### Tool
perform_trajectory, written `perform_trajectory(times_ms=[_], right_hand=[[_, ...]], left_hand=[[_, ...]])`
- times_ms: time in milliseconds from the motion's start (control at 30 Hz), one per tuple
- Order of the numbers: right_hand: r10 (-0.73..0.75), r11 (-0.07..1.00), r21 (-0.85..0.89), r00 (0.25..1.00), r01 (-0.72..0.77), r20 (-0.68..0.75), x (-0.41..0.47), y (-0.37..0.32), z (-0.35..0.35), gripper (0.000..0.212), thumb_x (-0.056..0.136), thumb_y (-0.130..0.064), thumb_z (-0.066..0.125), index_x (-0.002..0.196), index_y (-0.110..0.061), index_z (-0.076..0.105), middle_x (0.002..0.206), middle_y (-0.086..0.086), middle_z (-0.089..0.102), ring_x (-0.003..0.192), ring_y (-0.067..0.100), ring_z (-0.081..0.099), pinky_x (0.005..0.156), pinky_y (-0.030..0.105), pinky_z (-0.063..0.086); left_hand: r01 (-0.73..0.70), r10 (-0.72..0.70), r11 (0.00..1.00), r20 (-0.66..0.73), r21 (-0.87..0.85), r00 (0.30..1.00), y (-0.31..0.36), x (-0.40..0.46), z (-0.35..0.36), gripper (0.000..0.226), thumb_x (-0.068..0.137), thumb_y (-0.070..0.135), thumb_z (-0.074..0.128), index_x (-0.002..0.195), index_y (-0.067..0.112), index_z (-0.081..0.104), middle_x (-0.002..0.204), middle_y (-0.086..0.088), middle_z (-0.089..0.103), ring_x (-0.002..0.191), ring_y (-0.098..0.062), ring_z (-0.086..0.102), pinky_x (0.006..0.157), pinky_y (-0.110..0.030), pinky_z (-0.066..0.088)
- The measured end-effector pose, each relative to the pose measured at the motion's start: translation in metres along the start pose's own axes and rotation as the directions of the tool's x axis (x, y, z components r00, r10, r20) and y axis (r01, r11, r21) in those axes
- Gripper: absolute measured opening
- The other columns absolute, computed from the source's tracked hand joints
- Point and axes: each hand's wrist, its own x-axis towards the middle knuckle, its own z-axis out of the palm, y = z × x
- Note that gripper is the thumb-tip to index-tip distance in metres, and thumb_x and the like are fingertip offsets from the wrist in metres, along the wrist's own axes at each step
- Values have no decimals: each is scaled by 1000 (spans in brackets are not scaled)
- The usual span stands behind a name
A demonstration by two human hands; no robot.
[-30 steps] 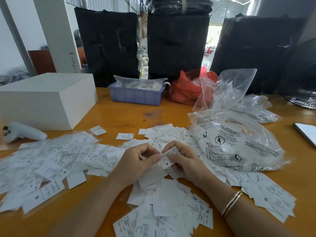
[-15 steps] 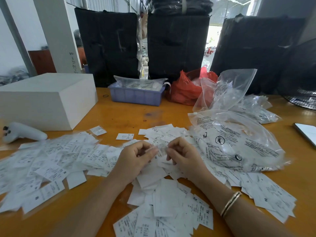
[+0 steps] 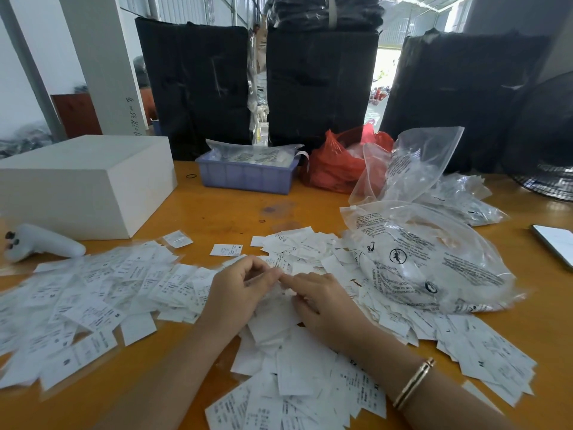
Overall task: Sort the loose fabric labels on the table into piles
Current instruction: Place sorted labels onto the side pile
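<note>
Small white rectangular fabric labels with black printed text [image 3: 93,302] lie flat and overlapping on the orange wooden worktop [image 3: 223,212]. A broad spread fills the left of the frame, a heap sits at lower centre, another runs right of centre, and two single labels lie apart above the middle.

Bright daylight pours in from the openings at the upper right, blown out to white. The orange table [image 3: 235,212] carries a soft sheen, and the clear plastic bags [image 3: 428,256] glint. Shadows stay faint. Wide-angle bending bows the edges; labels at lower left [image 3: 62,305] smear with blur.
</note>
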Motion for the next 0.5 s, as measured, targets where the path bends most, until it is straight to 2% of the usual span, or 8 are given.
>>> perform_trajectory(times_ms=[33,100,167,233,367,500], right_hand=[[23,998,63,1000,-24,6,0,0,0,43,86,-16,43,125,-22,61,93,-10,69,84,12,58,78,31,40],[131,972,203,991,-120,-41,1,1,0,29,91,-25,50,114,-26,68,80,-18,65,78,6,58,73,23,43],[252,937,268,965,-223,-76,3,2,-1,15,90,-27,60,96,-25,73,69,-15,64,73,5,58,64,15,42],[313,912,302,947,-277,-74,4,4,-2,11,87,-24,64,82,-21,73,69,-7,67,66,5,57,60,13,41],[354,867,392,934,-307,-53,5,4,-6,14,88,-20,64,76,-22,70,65,-12,65,59,-1,53,57,12,40],[354,857,417,934,-304,-47,4,2,-7,14,88,-20,65,78,-30,63,67,-12,67,64,-2,58,61,14,43]], left_hand=[[-6,6,1000,-7,0,1000,1,0,-1,27,77,51,59,74,25,64,70,9,64,66,-5,58,57,-14,45],[-27,27,1000,5,-9,1000,3,-1,0,21,79,45,60,74,26,64,71,13,64,67,-2,57,57,-10,44],[-36,38,999,52,-30,998,5,-2,3,7,83,33,65,77,29,66,74,19,65,70,1,59,59,-9,44],[-40,43,999,95,-30,995,5,-3,4,9,84,26,67,81,34,66,78,23,66,75,1,61,61,-11,47],[-22,24,999,79,-24,997,6,-2,2,14,88,22,64,81,34,67,82,23,65,80,1,60,61,-12,48],[22,-21,999,28,-29,999,5,0,0,15,89,19,62,81,30,68,81,22,65,79,4,60,57,-9,46]])
